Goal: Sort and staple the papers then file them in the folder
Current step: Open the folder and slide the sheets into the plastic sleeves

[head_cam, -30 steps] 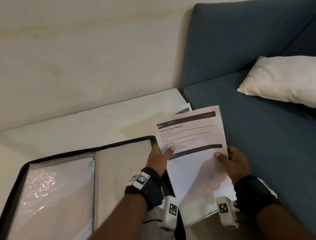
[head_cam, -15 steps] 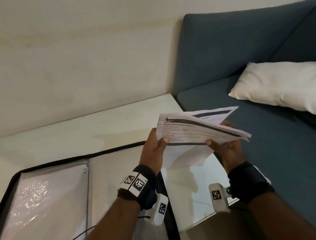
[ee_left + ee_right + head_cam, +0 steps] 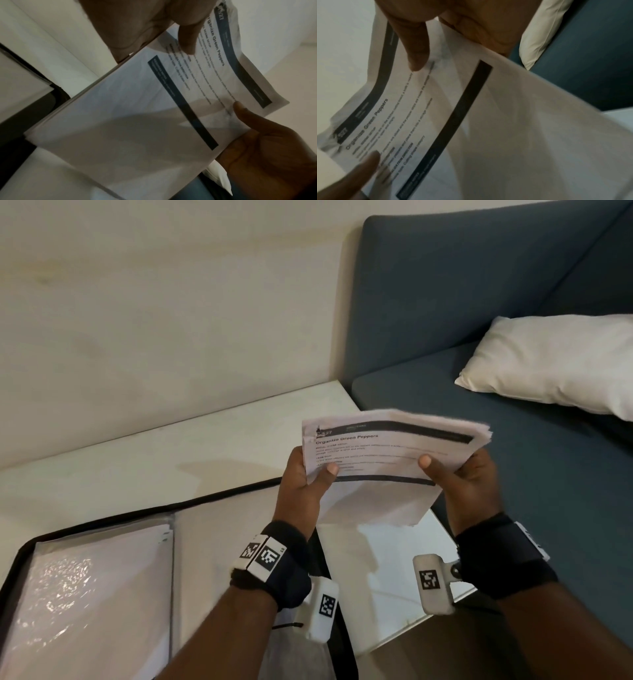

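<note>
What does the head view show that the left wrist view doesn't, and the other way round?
Only the head view shows the open folder with its plastic sleeves, the blue sofa, the whole pillow and both wristbands. Only the left wrist view shows the stack's layered side edge up close. Both show the papers, headed "Organize Green Peppers", held off the table, with the left hand and the right hand each pressing a thumb on the top sheet.

2 hands (image 3: 301, 487) (image 3: 469, 491), 1 paper stack (image 3: 383, 460), 1 folder (image 3: 102, 594), 1 pillow (image 3: 555, 361).
</note>
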`<action>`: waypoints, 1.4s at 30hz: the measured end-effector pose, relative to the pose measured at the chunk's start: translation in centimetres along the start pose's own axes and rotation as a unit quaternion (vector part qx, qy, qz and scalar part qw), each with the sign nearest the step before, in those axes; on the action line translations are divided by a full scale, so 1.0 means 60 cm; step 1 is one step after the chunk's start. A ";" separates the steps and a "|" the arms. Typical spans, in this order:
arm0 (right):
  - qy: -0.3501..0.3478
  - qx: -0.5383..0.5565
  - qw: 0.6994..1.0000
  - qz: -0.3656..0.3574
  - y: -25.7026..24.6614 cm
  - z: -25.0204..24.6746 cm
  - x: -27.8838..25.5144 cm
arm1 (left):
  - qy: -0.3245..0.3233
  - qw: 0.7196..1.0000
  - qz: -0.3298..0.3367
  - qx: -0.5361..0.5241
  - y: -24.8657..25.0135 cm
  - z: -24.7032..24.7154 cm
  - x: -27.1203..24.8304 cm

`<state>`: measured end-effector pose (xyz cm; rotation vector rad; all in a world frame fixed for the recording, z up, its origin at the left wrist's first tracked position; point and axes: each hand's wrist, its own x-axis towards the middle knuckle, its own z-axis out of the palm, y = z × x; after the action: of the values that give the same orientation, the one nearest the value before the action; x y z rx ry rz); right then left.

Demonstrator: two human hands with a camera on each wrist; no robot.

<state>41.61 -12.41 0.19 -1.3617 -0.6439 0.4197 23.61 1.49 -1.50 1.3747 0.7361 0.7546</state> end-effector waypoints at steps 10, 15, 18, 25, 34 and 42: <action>0.032 -0.021 0.998 0.045 0.012 0.005 -0.005 | -0.046 0.998 -0.014 0.041 -0.020 0.007 0.000; 0.028 -0.004 0.998 0.065 0.031 -0.009 -0.022 | -0.062 0.997 -0.040 0.034 -0.039 0.011 -0.004; 0.017 -0.070 0.985 0.155 0.077 -0.011 -0.042 | -0.092 0.990 -0.104 0.034 -0.073 0.016 -0.025; -0.003 -0.144 0.974 0.173 0.077 0.002 -0.043 | -0.041 0.989 -0.124 0.068 -0.083 -0.002 -0.035; -0.206 -0.197 0.946 0.152 0.007 0.123 0.047 | 0.065 0.987 -0.107 0.101 -0.007 -0.149 0.013; -0.235 -0.271 0.914 0.189 0.042 0.233 0.103 | 0.069 0.969 -0.139 0.192 -0.026 -0.307 0.043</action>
<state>37.50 2.53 -0.07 -1.9519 -0.9394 0.9527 10.05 13.98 -4.17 1.5290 1.2056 0.5041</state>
